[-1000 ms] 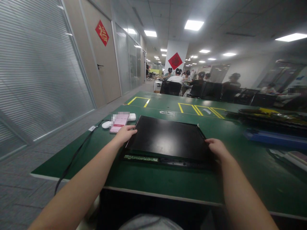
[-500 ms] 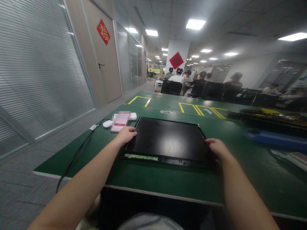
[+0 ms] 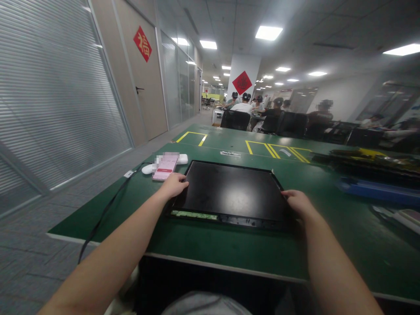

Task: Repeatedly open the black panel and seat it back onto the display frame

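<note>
A black LCD screen panel (image 3: 229, 188) lies face up over the green table (image 3: 183, 236), its surface reflecting a ceiling light. Along its near edge runs a narrow green circuit board (image 3: 194, 215). My left hand (image 3: 175, 185) is closed on the panel's left edge, thumb on top. At the opposite side, my right hand (image 3: 295, 201) grips the right edge, its thumb over the rim and the other fingers mostly hidden. Whether the panel rests fully on the table or is slightly raised, I cannot tell.
A phone (image 3: 166, 165) with a lit pink screen leans on a white stand (image 3: 147, 169) beyond my left hand. A dark cable (image 3: 105, 208) crosses the left table edge. A blue tray (image 3: 377, 192) and stacked dark parts (image 3: 367, 162) lie right. Several people sit beyond.
Both hands keep their grip on the panel's sides. Only a very slight shift of the whole view shows; the panel stays in place on the table.
</note>
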The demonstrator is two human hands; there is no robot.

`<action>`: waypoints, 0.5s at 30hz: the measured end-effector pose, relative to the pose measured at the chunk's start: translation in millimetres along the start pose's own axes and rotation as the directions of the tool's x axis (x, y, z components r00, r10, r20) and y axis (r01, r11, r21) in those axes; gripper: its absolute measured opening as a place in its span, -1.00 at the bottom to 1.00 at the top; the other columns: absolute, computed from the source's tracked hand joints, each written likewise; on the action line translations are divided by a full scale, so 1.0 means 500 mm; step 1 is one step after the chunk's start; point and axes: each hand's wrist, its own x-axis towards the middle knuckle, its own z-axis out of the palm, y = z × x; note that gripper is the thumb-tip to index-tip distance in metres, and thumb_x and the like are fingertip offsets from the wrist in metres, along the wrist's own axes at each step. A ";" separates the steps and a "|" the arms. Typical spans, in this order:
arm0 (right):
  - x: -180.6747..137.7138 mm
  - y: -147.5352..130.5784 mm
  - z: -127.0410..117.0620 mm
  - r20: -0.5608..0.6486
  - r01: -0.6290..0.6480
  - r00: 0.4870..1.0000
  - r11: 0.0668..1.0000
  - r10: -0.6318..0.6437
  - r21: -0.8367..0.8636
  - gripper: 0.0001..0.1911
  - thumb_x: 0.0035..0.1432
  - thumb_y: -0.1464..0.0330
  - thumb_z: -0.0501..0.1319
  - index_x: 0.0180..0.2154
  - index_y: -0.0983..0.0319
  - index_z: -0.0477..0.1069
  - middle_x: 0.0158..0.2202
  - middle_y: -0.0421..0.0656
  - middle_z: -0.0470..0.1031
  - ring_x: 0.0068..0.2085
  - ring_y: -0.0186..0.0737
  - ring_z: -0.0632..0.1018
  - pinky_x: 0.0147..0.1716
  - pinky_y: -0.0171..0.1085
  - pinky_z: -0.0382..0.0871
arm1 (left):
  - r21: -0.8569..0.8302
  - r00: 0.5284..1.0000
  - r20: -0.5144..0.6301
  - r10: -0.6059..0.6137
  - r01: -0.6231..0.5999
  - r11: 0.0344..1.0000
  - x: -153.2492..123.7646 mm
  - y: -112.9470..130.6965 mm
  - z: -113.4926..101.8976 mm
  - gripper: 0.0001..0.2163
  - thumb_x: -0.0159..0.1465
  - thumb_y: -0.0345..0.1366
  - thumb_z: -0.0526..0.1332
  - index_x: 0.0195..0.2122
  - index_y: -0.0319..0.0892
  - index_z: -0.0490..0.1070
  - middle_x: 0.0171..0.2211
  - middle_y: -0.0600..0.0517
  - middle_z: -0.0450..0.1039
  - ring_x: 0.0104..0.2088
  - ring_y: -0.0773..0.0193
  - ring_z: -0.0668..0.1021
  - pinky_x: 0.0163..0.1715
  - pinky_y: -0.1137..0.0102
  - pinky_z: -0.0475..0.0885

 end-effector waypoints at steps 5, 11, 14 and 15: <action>0.008 0.011 0.003 0.008 0.021 1.000 0.999 -0.021 0.029 -0.58 -0.08 0.57 0.16 -0.15 0.27 0.59 -0.24 -0.01 0.62 -0.22 -0.11 0.60 -0.23 -0.27 0.44 | -0.034 0.999 -0.032 -0.041 0.040 0.999 0.001 0.005 -0.001 -0.93 -0.10 -0.35 0.35 -0.66 -0.09 0.50 -0.44 -0.06 0.57 -0.13 -0.08 0.56 -0.09 0.29 0.43; 0.023 0.025 0.005 0.008 0.039 0.999 0.999 -0.039 0.037 -0.57 -0.13 0.58 0.14 -0.19 0.26 0.59 -0.25 -0.03 0.62 -0.23 -0.12 0.61 -0.22 -0.27 0.45 | 0.018 1.000 -0.019 -0.008 0.009 1.000 0.001 0.002 -0.001 -0.92 -0.06 -0.35 0.35 -0.65 -0.10 0.50 -0.42 -0.08 0.57 -0.11 -0.08 0.56 -0.05 0.28 0.42; 0.024 0.026 0.005 -0.003 0.051 0.999 0.998 -0.051 0.040 -0.58 -0.13 0.57 0.15 -0.21 0.26 0.60 -0.28 -0.03 0.62 -0.22 -0.11 0.60 -0.22 -0.27 0.45 | 0.065 1.000 -0.015 0.013 -0.012 0.998 0.003 -0.002 0.001 -0.91 -0.03 -0.35 0.35 -0.65 -0.10 0.50 -0.39 -0.09 0.57 -0.11 -0.08 0.57 -0.05 0.27 0.42; 0.022 0.025 0.005 -0.002 0.046 0.999 0.998 -0.046 0.040 -0.58 -0.13 0.57 0.15 -0.20 0.26 0.60 -0.28 -0.03 0.62 -0.22 -0.11 0.60 -0.22 -0.27 0.45 | 0.087 1.000 -0.012 0.020 -0.018 0.996 0.003 -0.003 0.001 -0.91 -0.02 -0.34 0.34 -0.63 -0.11 0.51 -0.36 -0.10 0.58 -0.11 -0.07 0.57 -0.04 0.27 0.42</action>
